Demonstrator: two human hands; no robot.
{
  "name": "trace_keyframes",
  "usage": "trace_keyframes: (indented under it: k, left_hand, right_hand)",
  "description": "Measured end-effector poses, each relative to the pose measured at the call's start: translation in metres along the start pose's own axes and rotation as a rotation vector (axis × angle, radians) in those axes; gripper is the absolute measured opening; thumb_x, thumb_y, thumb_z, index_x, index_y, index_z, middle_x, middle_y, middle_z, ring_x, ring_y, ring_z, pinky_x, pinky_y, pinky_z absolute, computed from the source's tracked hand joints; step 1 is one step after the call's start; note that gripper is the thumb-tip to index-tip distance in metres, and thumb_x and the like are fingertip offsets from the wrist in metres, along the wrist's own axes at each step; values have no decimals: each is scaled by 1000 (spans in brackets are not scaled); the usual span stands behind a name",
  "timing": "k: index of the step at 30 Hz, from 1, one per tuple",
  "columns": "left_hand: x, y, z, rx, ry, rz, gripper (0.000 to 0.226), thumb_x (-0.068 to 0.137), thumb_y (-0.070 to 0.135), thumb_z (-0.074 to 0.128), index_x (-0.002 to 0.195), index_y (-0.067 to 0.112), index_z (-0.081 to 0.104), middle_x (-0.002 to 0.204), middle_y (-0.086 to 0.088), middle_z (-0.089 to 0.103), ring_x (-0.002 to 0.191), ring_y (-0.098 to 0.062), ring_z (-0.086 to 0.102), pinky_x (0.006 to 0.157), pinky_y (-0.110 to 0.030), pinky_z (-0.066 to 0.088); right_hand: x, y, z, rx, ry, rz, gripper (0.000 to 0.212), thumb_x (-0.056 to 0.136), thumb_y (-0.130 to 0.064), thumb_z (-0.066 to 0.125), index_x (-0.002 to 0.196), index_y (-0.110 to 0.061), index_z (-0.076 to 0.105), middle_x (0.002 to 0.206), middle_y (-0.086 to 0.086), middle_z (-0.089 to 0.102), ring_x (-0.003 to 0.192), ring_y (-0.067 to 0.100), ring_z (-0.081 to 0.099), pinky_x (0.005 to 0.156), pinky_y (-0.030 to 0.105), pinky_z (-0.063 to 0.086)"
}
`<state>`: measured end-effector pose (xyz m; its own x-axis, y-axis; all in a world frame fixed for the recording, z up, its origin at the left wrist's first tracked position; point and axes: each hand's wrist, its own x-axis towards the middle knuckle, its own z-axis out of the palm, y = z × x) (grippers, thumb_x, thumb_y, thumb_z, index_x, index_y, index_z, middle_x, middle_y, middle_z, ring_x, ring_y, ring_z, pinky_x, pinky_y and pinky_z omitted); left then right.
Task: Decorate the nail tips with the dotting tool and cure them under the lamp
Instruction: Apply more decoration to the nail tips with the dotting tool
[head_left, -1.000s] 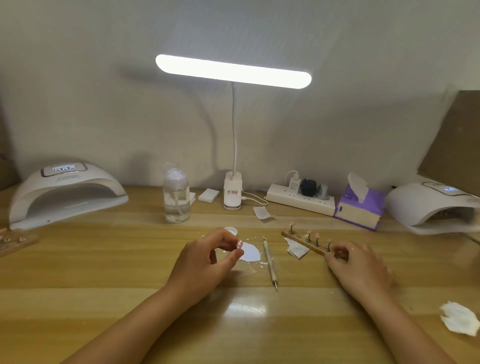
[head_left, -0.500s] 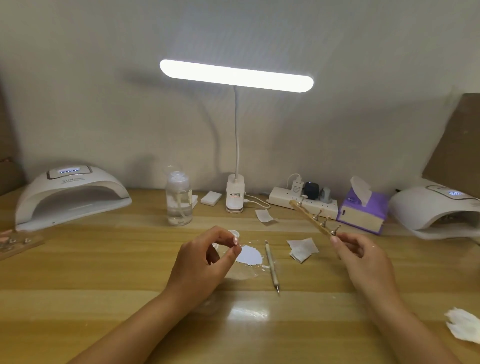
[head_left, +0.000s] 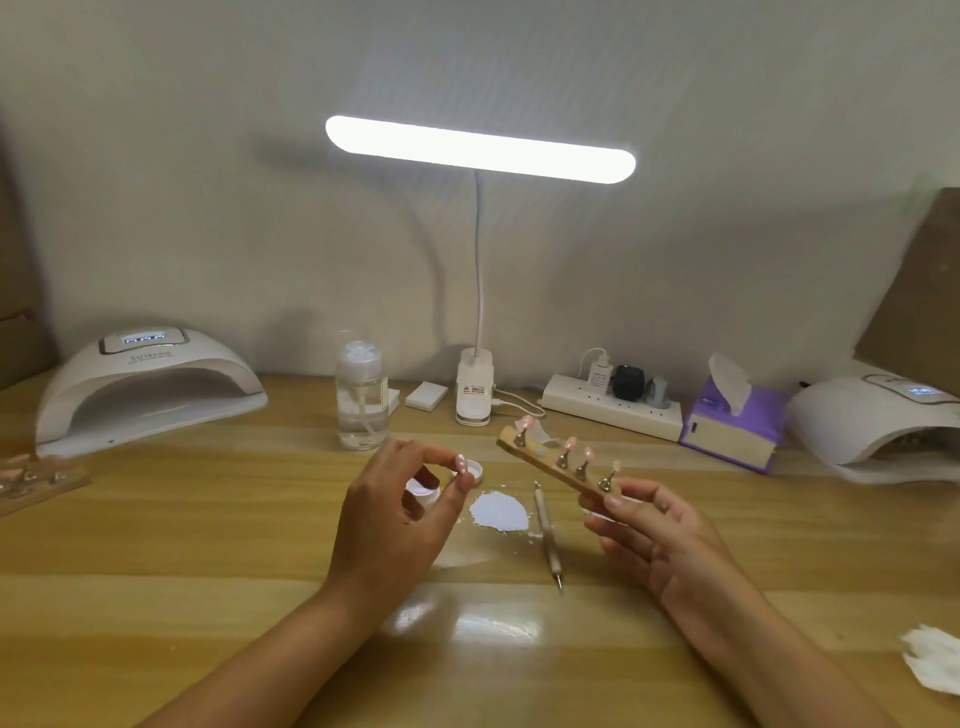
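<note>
A right hand (head_left: 654, 530) grips one end of a wooden holder (head_left: 540, 464) held above the table (head_left: 208, 519), with nail tips (head_left: 570, 443) standing on it. The left hand (head_left: 400, 514) pinches a loose tip (head_left: 460, 462). The dotting tool (head_left: 546, 535) lies between them. Seating the tip likely calls for a level, steady holder.

Left hand (head_left: 395, 519) pinches nail tip (head_left: 460, 462), thumb-forefinger grip; right hand (head_left: 660, 530) holds wooden holder (head_left: 543, 461) end.

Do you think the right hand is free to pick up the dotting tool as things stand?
Probably not yet: the right hand grips the wooden nail-tip holder. The dotting tool lies uncovered on the table just beside it, so the path looks clear once the holder is set down.
</note>
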<state>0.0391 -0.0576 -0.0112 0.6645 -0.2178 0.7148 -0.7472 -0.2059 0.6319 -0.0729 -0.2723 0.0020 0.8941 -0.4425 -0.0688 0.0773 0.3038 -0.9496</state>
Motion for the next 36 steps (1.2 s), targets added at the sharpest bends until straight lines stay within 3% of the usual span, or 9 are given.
trace_keyframes:
  k: [5,12,22,29,36]
  left_hand:
    - [1,9,2,-25,31,69,14,82,25,70,90,34,62,97,10,62,94,-13,61,74,-24,51]
    - [0,11,5,-8,3,79,10,81,25,72,90,25,67,103,10,59,107,-16,58,92,-26,45]
    - [-6,11,10,-5,-208,19,13,79,32,73,88,36,64,115,7,55,117,-10,54,96,-31,45]
    - [-7,9,9,5,-268,-18,14,81,20,79,89,25,69,115,7,55,116,-2,52,96,-32,46]
    - [-6,11,9,11,-284,-30,21,79,19,79,84,33,64,112,10,55,110,-1,55,93,-33,48]
  right_hand:
    - [-1,1,1,-106,-73,50,32,79,-8,69,110,-9,60,98,17,76,70,18,74,57,22,58]
    - [-1,1,3,-269,-101,49,22,89,-1,66,110,-7,63,96,18,76,63,15,67,59,22,57]
    - [-2,1,5,-433,-156,26,20,90,-7,67,108,-14,65,87,8,77,64,13,64,65,25,53]
    - [-2,1,4,-447,-167,15,21,90,-8,67,110,-14,64,90,9,77,63,12,63,64,24,53]
    - [-1,2,3,-461,-177,8,21,89,-9,68,109,-16,64,91,8,78,61,11,62,61,22,52]
